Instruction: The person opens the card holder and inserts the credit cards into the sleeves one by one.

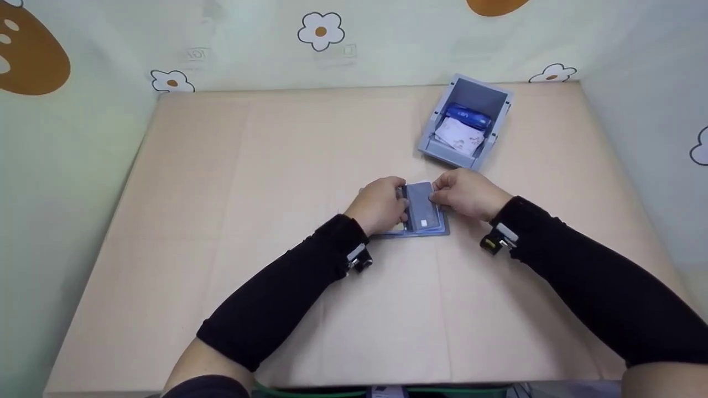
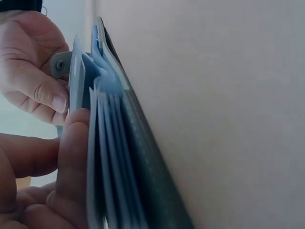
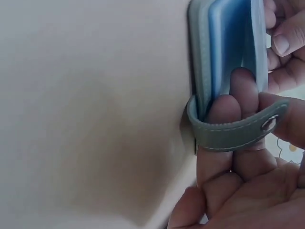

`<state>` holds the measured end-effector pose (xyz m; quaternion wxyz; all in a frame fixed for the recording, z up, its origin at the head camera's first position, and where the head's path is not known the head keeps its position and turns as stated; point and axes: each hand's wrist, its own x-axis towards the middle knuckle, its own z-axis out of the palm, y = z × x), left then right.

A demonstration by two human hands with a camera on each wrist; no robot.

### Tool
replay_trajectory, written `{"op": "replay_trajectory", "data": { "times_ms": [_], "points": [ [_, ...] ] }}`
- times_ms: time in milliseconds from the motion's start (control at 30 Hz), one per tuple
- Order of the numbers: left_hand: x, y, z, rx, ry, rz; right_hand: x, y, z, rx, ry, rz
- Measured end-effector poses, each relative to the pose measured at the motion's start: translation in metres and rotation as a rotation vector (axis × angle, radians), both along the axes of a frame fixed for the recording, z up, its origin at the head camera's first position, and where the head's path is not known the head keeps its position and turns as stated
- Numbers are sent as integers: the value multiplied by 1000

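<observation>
A grey card holder (image 1: 447,228) with clear plastic sleeves (image 2: 112,157) lies opened out on the table. A grey card (image 1: 421,205) with a small pale square on it lies over its right side. My left hand (image 1: 379,204) is at the card's left edge, fingers curled on it. At the right edge, my right hand (image 1: 467,193) pinches the front sleeve, thumb in front and fingers behind. The right wrist view shows those fingertips (image 3: 224,109) behind the lifted leaf, with the snap strap (image 3: 233,136) across them. My left palm hides the holder's left side.
Behind my right hand stands a grey bin (image 1: 431,148), holding a blue packet (image 1: 468,116) and a white patterned item (image 1: 460,136). A flower-print sheet (image 1: 249,44) hangs along the table's back. The pale tabletop (image 1: 249,166) surrounds the holder.
</observation>
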<state>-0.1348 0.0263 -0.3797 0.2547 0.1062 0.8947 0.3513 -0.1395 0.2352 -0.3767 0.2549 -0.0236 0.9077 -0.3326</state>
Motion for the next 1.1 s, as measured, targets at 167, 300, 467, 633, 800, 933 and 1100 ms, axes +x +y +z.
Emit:
{"op": "replay_trajectory", "data": {
  "times_ms": [167,300,467,633,800,933,1100],
  "points": [
    [6,-6,4,18,27,-35,1,1,0,-35,-2,-7],
    [9,-12,3,21,92,-45,2,0,2,-66,-12,-16],
    [10,-20,1,44,100,-44,5,-6,10,-69,-30,-40],
    [9,-23,-1,98,95,-32,11,-15,17,-81,13,18],
    [6,-28,-1,97,73,8,16,-24,16,-131,30,130],
    [5,-33,-1,35,105,17,19,-30,13,-120,38,208],
    [3,-38,-2,-40,137,8,22,-36,11,-70,64,266]
  ]
}}
